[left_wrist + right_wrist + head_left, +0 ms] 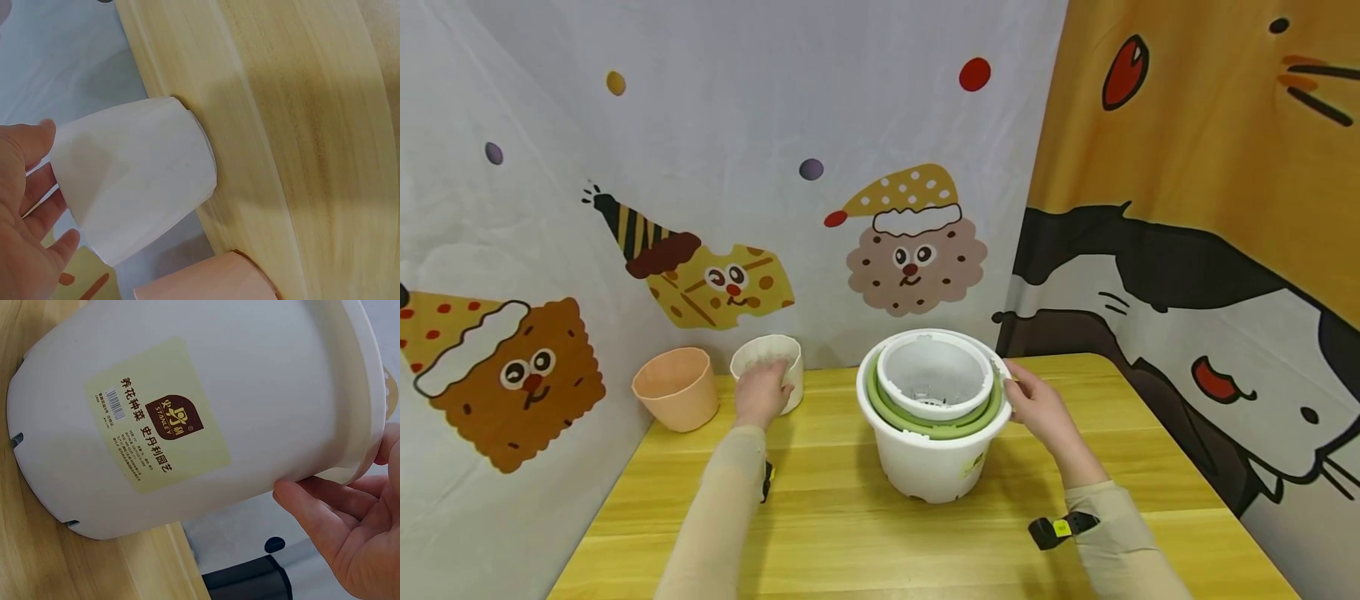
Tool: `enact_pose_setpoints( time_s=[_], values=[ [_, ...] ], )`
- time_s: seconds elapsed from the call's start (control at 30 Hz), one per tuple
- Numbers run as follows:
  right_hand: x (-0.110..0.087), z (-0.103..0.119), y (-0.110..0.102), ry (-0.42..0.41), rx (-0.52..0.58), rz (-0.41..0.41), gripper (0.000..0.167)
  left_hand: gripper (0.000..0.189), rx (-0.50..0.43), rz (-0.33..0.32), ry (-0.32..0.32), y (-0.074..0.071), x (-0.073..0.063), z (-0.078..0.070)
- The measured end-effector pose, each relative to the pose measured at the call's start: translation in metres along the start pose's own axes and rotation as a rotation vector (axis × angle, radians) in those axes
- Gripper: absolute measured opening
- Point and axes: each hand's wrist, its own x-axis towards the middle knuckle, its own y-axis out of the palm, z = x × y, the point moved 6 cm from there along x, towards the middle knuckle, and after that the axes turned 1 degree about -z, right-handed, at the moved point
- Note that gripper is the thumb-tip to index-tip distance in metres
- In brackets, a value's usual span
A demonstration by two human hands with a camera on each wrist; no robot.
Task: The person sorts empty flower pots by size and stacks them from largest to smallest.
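Note:
My left hand (761,395) is at the rim of a small white flowerpot (134,175). Its fingers reach into the pot's mouth and the thumb lies by the rim, so it seems to grip that edge. With thumb and fingers, my right hand (1037,410) holds the right side of the rim of a large white flowerpot (917,467). Inside that pot nest a green pot (942,432) and a smaller white pot (934,372). In the right wrist view the large pot's label (159,419) faces the camera, with the thumb below its rim.
A peach-coloured pot (681,400) stands left of the small white one, near the back left corner of the wooden table (835,533). Behind the table hangs a cartoon-printed cloth (737,100), and another with a cat (1187,333) hangs on the right.

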Motion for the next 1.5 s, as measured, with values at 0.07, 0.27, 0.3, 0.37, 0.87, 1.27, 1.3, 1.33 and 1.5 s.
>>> enact_pose_setpoints(
  time_s=[0.07,0.27,0.3,0.37,0.87,1.27,1.3,1.33,1.5],
  values=[
    [0.000,0.000,0.000,0.001,-0.001,0.000,0.056,0.045,0.005,-0.005,0.002,0.000,0.000,0.000],
    [0.001,0.000,0.001,-0.004,-0.001,-0.001,0.056,0.041,0.016,0.002,-0.009,0.002,-0.001,0.002],
    [0.001,-0.001,0.001,-0.005,-0.002,-0.001,0.056,0.039,0.017,0.004,-0.013,0.002,-0.001,0.002],
    [0.001,-0.001,0.001,-0.007,-0.001,-0.002,0.056,0.032,0.019,0.002,-0.017,0.002,-0.001,0.002],
    [0.000,-0.001,0.001,-0.001,0.001,-0.005,0.056,0.010,0.025,-0.102,-0.050,0.002,-0.006,0.002],
    [0.000,-0.002,0.001,-0.011,0.019,-0.002,0.056,0.015,0.012,-0.133,-0.047,0.006,-0.013,0.002],
    [0.000,-0.002,0.001,-0.012,0.019,-0.002,0.056,0.016,0.011,-0.133,-0.047,0.006,-0.013,0.003],
    [0.000,-0.002,0.001,-0.011,0.018,-0.002,0.056,0.016,0.010,-0.136,-0.045,0.006,-0.014,0.002],
    [0.000,-0.001,0.001,-0.013,0.006,-0.002,0.056,0.017,0.008,-0.145,-0.032,0.003,-0.019,0.000]
  ],
)
